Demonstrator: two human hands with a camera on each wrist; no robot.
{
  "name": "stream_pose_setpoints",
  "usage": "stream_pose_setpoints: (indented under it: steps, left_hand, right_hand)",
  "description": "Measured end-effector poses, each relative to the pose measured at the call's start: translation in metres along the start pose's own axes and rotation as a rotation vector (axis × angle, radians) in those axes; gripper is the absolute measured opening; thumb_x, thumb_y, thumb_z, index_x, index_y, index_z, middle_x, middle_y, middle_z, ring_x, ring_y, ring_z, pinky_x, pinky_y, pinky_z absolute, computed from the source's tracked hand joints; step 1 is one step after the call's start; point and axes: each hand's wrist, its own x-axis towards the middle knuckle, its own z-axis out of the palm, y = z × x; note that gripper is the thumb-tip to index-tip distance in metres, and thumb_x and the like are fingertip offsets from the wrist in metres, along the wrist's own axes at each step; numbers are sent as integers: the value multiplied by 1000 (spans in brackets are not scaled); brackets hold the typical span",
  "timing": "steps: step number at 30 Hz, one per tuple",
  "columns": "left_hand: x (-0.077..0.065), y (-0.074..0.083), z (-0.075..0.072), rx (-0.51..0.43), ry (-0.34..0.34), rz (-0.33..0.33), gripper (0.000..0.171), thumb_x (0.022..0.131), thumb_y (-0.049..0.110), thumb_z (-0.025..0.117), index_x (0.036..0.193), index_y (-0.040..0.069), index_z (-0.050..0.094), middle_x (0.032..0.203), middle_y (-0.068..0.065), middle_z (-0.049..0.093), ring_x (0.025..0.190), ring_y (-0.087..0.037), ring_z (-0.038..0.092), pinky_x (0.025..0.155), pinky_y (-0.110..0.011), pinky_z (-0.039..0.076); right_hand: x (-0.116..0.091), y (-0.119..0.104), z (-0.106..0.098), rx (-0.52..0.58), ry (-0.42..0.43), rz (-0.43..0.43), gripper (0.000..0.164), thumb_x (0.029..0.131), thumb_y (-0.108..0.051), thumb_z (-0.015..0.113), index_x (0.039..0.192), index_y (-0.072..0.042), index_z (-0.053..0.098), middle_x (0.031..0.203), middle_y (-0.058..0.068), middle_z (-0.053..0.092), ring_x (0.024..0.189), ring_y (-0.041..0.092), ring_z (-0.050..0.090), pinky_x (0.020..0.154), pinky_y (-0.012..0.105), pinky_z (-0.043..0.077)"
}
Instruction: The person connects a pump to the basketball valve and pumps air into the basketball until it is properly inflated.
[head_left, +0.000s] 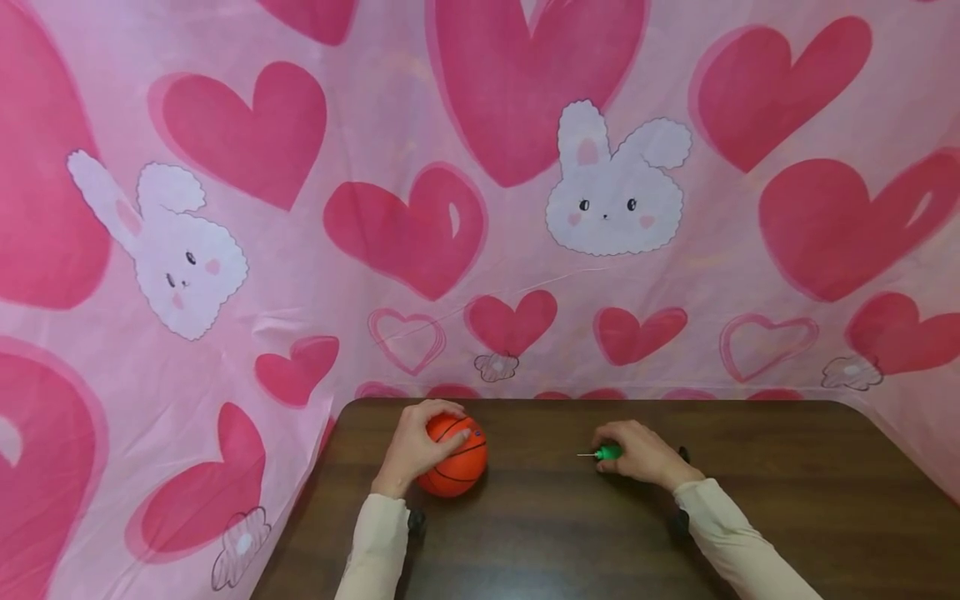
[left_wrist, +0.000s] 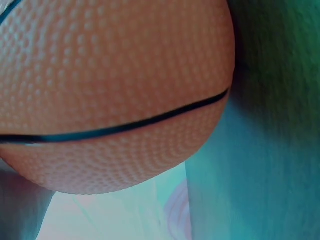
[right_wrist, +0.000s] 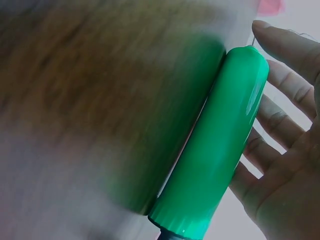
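Note:
A small orange basketball [head_left: 463, 471] with dark lines sits on the table at the left. My left hand [head_left: 412, 442] lies over its upper left side, thumb across the front and fingers curved round the far side. The ball's pebbled surface fills most of the left wrist view; no fingers show there. Farther right, my right hand [head_left: 637, 454] is around a green ball pump [right_wrist: 212, 145] with a thin needle pointing left. In the right wrist view the pump lies along the tabletop, with several loosely extended fingers [right_wrist: 292, 90] beside it; firm contact cannot be made out.
Both things are on a dark brown wooden table [head_left: 555, 533] with rounded far corners. A pink cloth [head_left: 525, 250] printed with hearts and rabbits hangs behind and to the left. Dark wrist straps [head_left: 416, 523] show at the sleeves.

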Motion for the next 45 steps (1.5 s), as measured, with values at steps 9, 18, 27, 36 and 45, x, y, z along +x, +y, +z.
stream_pose_setpoints:
  steps: [9, 18, 27, 36, 45]
  left_hand:
    - [-1, 4, 2, -1, -5, -6, 24, 82, 23, 87, 104, 29, 79, 113, 11, 78, 110, -14, 69, 96, -35, 60]
    - [-1, 4, 4, 7, 2, -1, 26, 81, 24, 88, 104, 31, 79, 113, 13, 77, 113, -13, 68, 99, -39, 58]
    - [-2, 5, 4, -16, 5, -10, 29, 83, 27, 87, 110, 30, 79, 115, 12, 77, 115, -15, 67, 102, -48, 57]
    - [-2, 6, 5, -42, -15, -27, 32, 82, 22, 89, 111, 31, 78, 116, 12, 77, 117, -15, 68, 105, -48, 57]
    - [-2, 9, 4, -75, -19, -23, 31, 83, 23, 88, 112, 28, 78, 116, 10, 77, 117, -18, 67, 105, -54, 56]
  right_hand:
    - [-3, 1, -2, 8, 8, -5, 25, 81, -32, 88, 100, -21, 74, 93, -11, 72, 79, 5, 54, 70, 23, 50]
    - [-5, -3, -5, -1, 24, 25, 28, 81, -34, 89, 102, -22, 74, 97, -10, 73, 83, 11, 57, 72, 24, 50]
    - [-7, -8, -10, 2, 11, 58, 34, 80, -36, 89, 107, -21, 74, 105, -7, 74, 90, 13, 59, 79, 31, 55]
    - [-9, -11, -9, -7, 24, 29, 34, 81, -35, 89, 107, -19, 74, 103, -7, 74, 89, 13, 60, 76, 29, 55]
    - [-10, -17, -13, -14, 53, -8, 33, 81, -32, 89, 107, -17, 74, 102, -3, 76, 88, 17, 62, 78, 32, 56]
